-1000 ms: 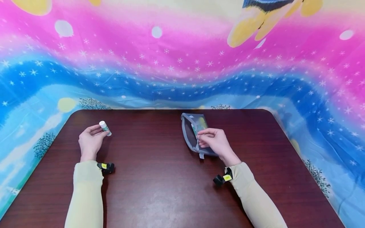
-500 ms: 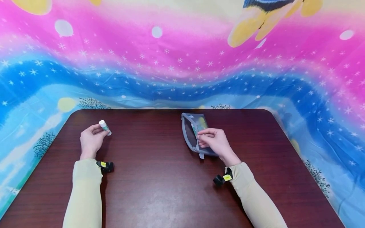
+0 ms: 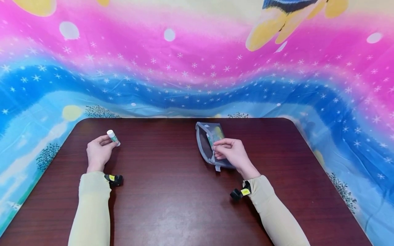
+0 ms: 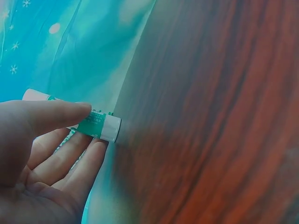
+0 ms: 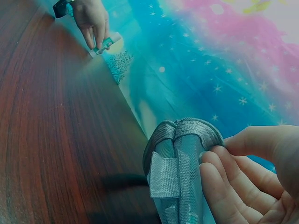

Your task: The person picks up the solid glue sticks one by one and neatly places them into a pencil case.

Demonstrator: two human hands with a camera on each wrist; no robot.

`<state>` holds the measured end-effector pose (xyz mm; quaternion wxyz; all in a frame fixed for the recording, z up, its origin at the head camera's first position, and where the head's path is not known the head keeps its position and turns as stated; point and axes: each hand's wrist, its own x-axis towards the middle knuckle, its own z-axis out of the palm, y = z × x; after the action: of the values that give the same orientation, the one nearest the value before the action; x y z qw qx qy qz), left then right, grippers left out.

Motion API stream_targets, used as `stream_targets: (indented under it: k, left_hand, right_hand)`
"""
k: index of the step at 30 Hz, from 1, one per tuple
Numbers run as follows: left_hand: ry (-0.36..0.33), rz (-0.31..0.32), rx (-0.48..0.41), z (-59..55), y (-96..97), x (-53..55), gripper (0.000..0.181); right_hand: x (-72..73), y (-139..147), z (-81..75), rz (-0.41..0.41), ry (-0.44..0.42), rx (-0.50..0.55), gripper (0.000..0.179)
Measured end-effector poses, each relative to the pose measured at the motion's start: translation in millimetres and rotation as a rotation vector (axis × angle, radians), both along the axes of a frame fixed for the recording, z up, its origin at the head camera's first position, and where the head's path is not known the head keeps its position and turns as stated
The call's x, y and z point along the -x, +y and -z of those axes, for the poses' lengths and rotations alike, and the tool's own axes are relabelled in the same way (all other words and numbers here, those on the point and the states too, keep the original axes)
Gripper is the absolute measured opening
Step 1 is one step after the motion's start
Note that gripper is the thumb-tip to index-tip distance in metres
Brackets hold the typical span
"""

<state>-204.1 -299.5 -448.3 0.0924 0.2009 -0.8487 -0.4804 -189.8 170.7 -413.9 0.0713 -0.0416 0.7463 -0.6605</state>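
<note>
In the head view my left hand (image 3: 98,153) pinches a white glue stick (image 3: 112,136) with a green label, held tilted at the left of the table. The left wrist view shows the thumb on one side of the glue stick (image 4: 96,125) and fingertips on the other. At the right, my right hand (image 3: 233,153) pinches the rim of a grey mesh zip pouch (image 3: 198,141). The pouch's mouth gapes to the left, and something green and yellowish shows at its mesh side, partly hidden by the fingers. A fabric tab (image 5: 164,175) sticks out at its near end.
The dark reddish wooden table (image 3: 160,177) spreads between the hands. A colourful cloth backdrop (image 3: 172,78) rises along its far edge and sides. Each wrist wears a small black camera, such as the left camera (image 3: 115,180).
My left hand has shifted very slightly to the right with the glue stick still pinched. The right hand and the pouch stay where they were.
</note>
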Motion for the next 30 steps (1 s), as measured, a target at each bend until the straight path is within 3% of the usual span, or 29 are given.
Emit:
stream_targets:
  k: [20,30]
  left_hand:
    - [0.029,-0.07,-0.018,-7.9,7.1,-1.5,0.051]
    - [0.042,-0.059,-0.067,-9.9,15.0,0.7,0.054]
  right_hand:
    - [-0.6,1,0.5,0.005,-0.011,-0.009,0.026]
    - [0.1,0,0.0,0.009,-0.022,-0.021,0.025]
